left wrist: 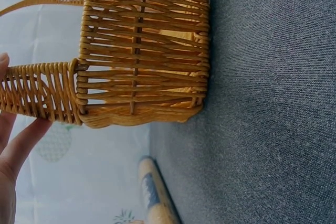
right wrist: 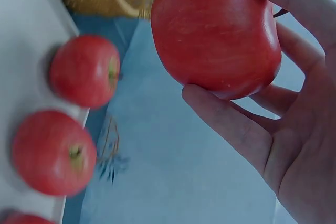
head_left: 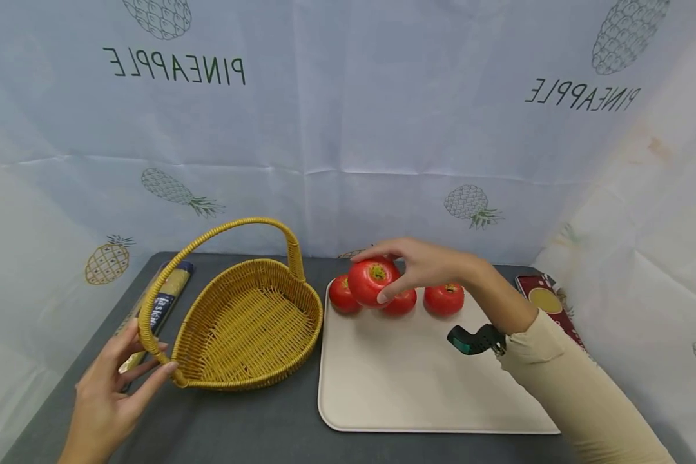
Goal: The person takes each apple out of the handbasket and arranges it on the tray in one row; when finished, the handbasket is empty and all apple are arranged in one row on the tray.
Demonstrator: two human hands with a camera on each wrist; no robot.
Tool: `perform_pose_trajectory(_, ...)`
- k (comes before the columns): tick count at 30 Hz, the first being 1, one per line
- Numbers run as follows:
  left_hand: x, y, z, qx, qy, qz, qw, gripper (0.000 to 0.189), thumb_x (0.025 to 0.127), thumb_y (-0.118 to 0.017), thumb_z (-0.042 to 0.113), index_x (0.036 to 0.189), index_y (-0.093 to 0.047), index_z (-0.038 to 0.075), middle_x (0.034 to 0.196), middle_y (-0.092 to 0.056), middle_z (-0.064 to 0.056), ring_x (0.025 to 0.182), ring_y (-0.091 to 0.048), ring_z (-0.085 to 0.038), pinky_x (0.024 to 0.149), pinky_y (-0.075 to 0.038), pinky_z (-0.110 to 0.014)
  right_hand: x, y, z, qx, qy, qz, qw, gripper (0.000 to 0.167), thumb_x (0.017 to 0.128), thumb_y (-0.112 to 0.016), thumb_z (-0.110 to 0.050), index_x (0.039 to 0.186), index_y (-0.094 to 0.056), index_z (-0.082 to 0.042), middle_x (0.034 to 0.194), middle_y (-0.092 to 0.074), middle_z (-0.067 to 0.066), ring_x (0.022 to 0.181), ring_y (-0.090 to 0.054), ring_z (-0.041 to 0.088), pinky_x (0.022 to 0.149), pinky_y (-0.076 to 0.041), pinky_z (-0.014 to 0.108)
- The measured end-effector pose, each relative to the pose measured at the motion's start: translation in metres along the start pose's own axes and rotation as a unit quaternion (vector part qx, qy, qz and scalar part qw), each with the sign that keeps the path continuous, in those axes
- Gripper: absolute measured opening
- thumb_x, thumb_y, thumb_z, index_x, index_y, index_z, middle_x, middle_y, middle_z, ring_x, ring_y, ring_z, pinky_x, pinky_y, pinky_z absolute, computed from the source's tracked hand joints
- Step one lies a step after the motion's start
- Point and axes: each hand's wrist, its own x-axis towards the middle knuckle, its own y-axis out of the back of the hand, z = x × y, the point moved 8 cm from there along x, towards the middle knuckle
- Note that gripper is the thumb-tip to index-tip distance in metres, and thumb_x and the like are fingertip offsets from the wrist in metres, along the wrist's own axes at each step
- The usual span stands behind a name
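Observation:
A red apple [head_left: 372, 281] is held in my right hand [head_left: 423, 264], lifted above the tray; the right wrist view shows thumb and fingers around the apple [right wrist: 215, 35]. Behind and below it, several more red apples [head_left: 444, 299] sit along the far edge of the cream tray [head_left: 429, 386]. My left hand [head_left: 110, 386] grips the lower end of the handle of a yellow wicker basket [head_left: 249, 335], just left of the tray. No fruit shows inside the basket. In the left wrist view, fingers pinch the woven handle base [left wrist: 42, 93].
A pasta packet [head_left: 171, 293] lies behind the basket handle at the left. A dark red packet [head_left: 548, 303] lies beyond the tray on the right. A pineapple-print curtain [head_left: 348, 129] hangs behind the grey table [head_left: 255, 425].

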Motion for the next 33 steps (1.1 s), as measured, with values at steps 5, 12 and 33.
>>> perform_pose_trajectory(5, 0.0, 0.001, 0.0, -0.005, -0.006, 0.004, 1.0, 0.089, 0.089, -0.071, 0.043, 0.148, -0.038, -0.015, 0.132, -0.058, 0.012, 0.113, -0.064, 0.008, 0.087, -0.057, -0.002, -0.021, 0.011, 0.018, -0.014, -0.013, 0.021, 0.9996, 0.068, 0.083, -0.085, -0.025, 0.145, -0.058, -0.023, 0.143, -0.059, 0.002, 0.128, -0.055, 0.026, 0.096, -0.065, 0.038)
perform_pose_trajectory(12, 0.001, -0.001, 0.0, 0.0, 0.002, -0.004, 1.0, 0.089, 0.089, -0.069, 0.044, 0.149, -0.037, -0.014, 0.134, -0.057, 0.013, 0.113, -0.063, 0.009, 0.087, -0.057, -0.002, -0.053, 0.017, 0.049, -0.027, -0.03, 0.045, 0.9982, 0.066, 0.083, -0.085, -0.029, 0.143, -0.059, -0.021, 0.139, -0.062, 0.004, 0.125, -0.057, 0.026, 0.092, -0.065, 0.031)
perform_pose_trajectory(33, 0.0, 0.0, 0.0, -0.017, 0.003, 0.002, 0.9998, 0.089, 0.088, -0.071, 0.041, 0.148, -0.037, -0.015, 0.132, -0.058, 0.011, 0.113, -0.065, 0.007, 0.088, -0.057, -0.003, -0.16, 0.044, 0.125, 0.004, -0.117, 0.156, 0.9809, 0.069, 0.085, -0.083, -0.022, 0.148, -0.053, -0.015, 0.135, -0.061, 0.013, 0.112, -0.059, 0.018, 0.074, -0.067, 0.027)
